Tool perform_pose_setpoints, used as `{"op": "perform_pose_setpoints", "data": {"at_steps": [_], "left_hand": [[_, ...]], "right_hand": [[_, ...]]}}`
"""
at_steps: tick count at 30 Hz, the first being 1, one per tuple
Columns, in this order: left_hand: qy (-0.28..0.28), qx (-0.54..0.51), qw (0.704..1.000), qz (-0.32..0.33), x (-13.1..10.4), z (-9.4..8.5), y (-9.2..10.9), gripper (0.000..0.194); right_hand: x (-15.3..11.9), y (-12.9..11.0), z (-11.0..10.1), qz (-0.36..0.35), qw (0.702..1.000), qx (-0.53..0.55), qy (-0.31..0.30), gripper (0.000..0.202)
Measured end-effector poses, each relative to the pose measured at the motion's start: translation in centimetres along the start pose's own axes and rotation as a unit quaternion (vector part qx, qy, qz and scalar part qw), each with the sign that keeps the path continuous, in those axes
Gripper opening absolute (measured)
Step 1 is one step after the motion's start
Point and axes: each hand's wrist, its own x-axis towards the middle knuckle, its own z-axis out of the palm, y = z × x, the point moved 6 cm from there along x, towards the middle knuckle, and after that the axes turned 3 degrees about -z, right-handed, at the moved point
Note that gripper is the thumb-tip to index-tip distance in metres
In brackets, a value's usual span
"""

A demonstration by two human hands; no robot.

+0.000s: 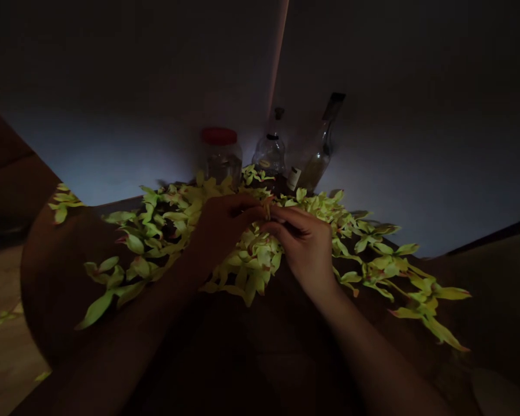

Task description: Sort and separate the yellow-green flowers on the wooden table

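Left hand (219, 228) pinches a small yellowish piece (267, 209), long axis seemingly upright. Right hand (308, 245) meets it from the right; grip unclear.

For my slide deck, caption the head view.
Left hand and right hand close together over yellow-green sprigs on a dark table, red-lidded jar behind.

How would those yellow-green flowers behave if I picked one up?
The flowers are probably light, as their petals look thin. They'd likely bend easily, since some petals curve. Their splayed shape makes rolling seem unlikely.
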Motion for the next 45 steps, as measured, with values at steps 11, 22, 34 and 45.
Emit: {"op": "perform_pose_setpoints", "data": {"at_steps": [11,22,34,45], "left_hand": [[-0.007,0.088,0.996,0.015,-0.1,0.3,0.0,0.020],[0.079,0.097,0.992,-0.024,-0.7,0.9,-0.8,0.028],[0.273,0.046,0.959,-0.058,-0.6,-2.3,-2.1,0.025],[0.108,0.164,0.980,0.042,-1.1,0.2,1.9,0.014]], "right_hand": [[0.1,0.6,-0.1,0.012,1.000,0.016,-0.006,0.016],[0.0,4.3,-0.1,0.195,0.966,0.158,0.067,0.016],[-0.2,4.8,-2.0,0.207,0.896,0.301,0.252,0.024],[0.5,0.4,-2.1,0.010,0.994,-0.017,0.110,0.014]]}}
